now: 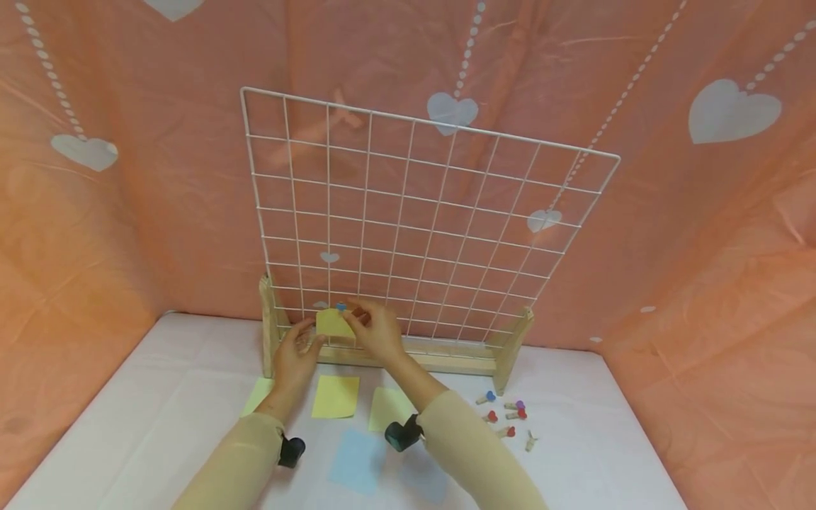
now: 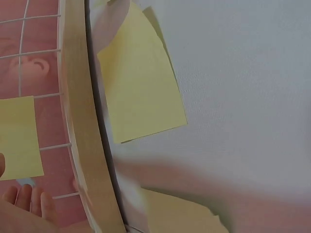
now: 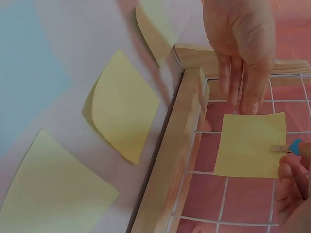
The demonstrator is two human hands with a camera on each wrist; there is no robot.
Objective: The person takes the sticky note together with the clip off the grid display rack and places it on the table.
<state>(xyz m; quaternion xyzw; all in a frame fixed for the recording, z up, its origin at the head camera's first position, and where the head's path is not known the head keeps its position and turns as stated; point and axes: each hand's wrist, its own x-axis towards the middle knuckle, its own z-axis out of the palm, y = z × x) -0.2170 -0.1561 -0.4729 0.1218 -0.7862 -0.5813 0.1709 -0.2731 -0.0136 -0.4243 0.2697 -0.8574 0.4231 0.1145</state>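
A yellow sticky note (image 1: 333, 326) lies against the white wire grid (image 1: 408, 191), low on its left part. My right hand (image 1: 380, 333) pinches a small wooden clothespin with a blue heart (image 3: 294, 146); the peg's wooden tip overlaps the note near its upper edge. My left hand (image 1: 295, 363) is at the note's left edge. In the right wrist view the extended fingers of the left hand (image 3: 240, 43) reach that edge and seem to touch it. Whether the clothespin also grips a wire is hidden.
A wooden stand (image 1: 414, 361) holds the grid. More yellow notes (image 1: 336, 397) and blue notes (image 1: 357, 460) lie on the white table before it. Several heart clothespins (image 1: 489, 397) are scattered to the right. Orange cloth with hearts (image 1: 707, 234) hangs around.
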